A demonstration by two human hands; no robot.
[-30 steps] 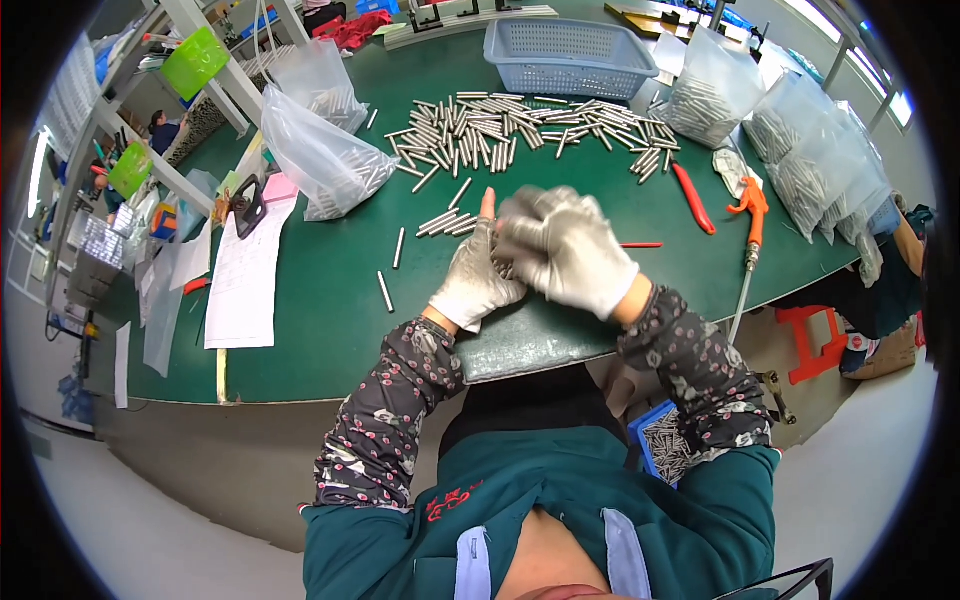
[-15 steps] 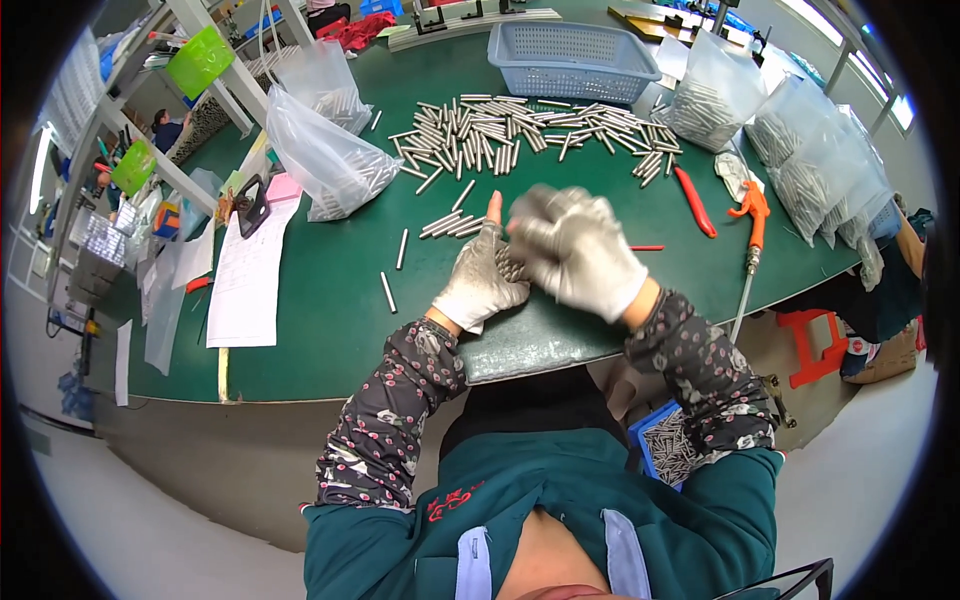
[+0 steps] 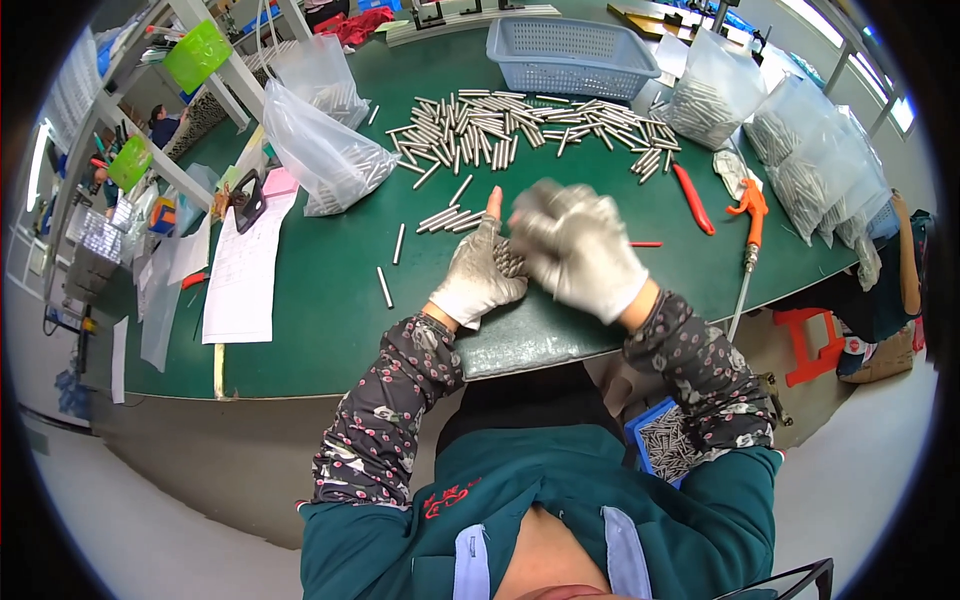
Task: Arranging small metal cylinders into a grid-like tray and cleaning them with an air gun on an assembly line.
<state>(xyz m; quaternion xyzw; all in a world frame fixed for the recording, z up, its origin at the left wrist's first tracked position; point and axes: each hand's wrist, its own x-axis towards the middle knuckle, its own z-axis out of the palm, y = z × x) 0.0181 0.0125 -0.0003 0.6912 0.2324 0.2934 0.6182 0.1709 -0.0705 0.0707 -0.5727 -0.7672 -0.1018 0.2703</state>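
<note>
My gloved left hand (image 3: 475, 268) is curled around a bundle of short metal pins (image 3: 508, 259), whose round ends face up. Over the far side of the bundle is my gloved right hand (image 3: 580, 250), its fingers bent and smeared by motion, so what they touch is hidden. Just beyond my left hand lie several loose pins (image 3: 447, 219) in a small group. Two single pins (image 3: 385, 288) rest to its left. A wide heap of the same pins (image 3: 485, 128) spreads across the green table (image 3: 330, 300) farther off.
A blue perforated basket (image 3: 570, 62) stands behind the heap. Plastic bags of pins (image 3: 325, 160) flank it on the left, more bags (image 3: 805, 170) on the right. Red-handled pliers (image 3: 694, 200) and an orange air gun (image 3: 750, 212) lie right. A blue bin of pins (image 3: 668, 445) sits below the table edge.
Both hands stay in nearly the same place at the bundle. The right fingers are blurred in both frames, and the whole view has shifted slightly.
</note>
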